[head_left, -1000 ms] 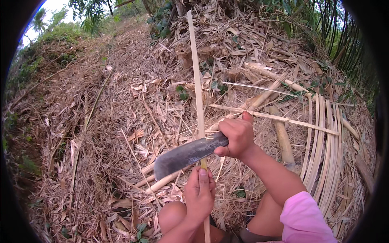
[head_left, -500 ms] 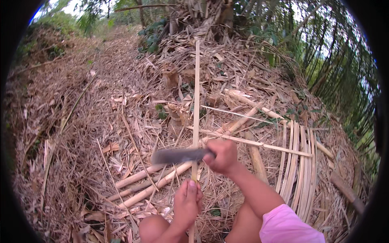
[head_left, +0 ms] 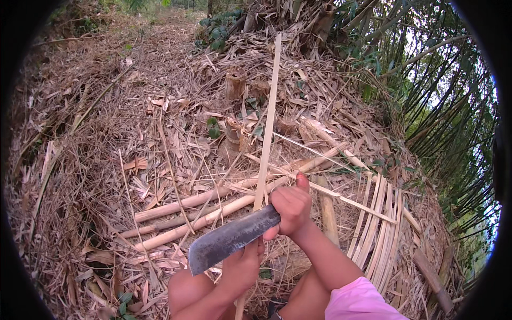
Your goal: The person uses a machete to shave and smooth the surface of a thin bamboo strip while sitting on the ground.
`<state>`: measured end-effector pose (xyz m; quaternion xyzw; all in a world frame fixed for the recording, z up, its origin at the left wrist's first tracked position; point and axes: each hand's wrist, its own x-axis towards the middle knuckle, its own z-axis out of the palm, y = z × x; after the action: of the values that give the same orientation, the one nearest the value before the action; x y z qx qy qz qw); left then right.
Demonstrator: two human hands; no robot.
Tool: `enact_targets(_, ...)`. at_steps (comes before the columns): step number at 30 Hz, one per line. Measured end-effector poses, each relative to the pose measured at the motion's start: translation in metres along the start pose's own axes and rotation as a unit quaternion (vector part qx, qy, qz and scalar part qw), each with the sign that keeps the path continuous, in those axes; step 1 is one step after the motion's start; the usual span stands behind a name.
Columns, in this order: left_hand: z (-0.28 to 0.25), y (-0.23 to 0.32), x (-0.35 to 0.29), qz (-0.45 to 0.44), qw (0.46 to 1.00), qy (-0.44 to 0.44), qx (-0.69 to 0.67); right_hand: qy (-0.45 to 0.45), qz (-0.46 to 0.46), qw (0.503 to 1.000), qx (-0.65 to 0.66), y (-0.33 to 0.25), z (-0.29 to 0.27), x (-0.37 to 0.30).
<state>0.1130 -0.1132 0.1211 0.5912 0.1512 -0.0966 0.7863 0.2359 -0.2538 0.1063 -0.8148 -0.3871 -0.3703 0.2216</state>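
My right hand (head_left: 292, 208) is closed round the handle of a machete (head_left: 232, 239), its thumb up. The broad dark blade points to the left and slants down toward me, passing over part of my left hand (head_left: 240, 271). A long pale bamboo strip (head_left: 271, 112) stands out ahead of me, its far end leaning slightly right. My left fingers are wrapped round its lower part, partly hidden behind the blade. The strip's near end comes out below that hand, by my knees. Whether the blade touches the strip, I cannot tell.
Several split bamboo strips (head_left: 380, 229) lie side by side at the right. Bamboo poles (head_left: 197, 223) cross the ground ahead, near cut stumps (head_left: 234, 85). Dry leaves and sheaths cover the slope; bamboo stems (head_left: 437, 101) rise at the right.
The machete has come down toward me and now overlaps my left hand, its blade tilted and no longer blurred. The strip's far end leans more to the right. My view has shifted a little.
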Motion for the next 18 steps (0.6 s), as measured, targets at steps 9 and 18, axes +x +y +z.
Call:
enact_targets(9,0.003,0.007,-0.014,0.052,0.997,-0.029,-0.044,0.010,0.081,0.996,-0.046,0.016,0.001,-0.001)
enact_targets(18,-0.005,-0.008,-0.021,0.029,0.999,-0.008,0.037,0.046,0.034,0.998,-0.015,0.007,-0.001,0.009)
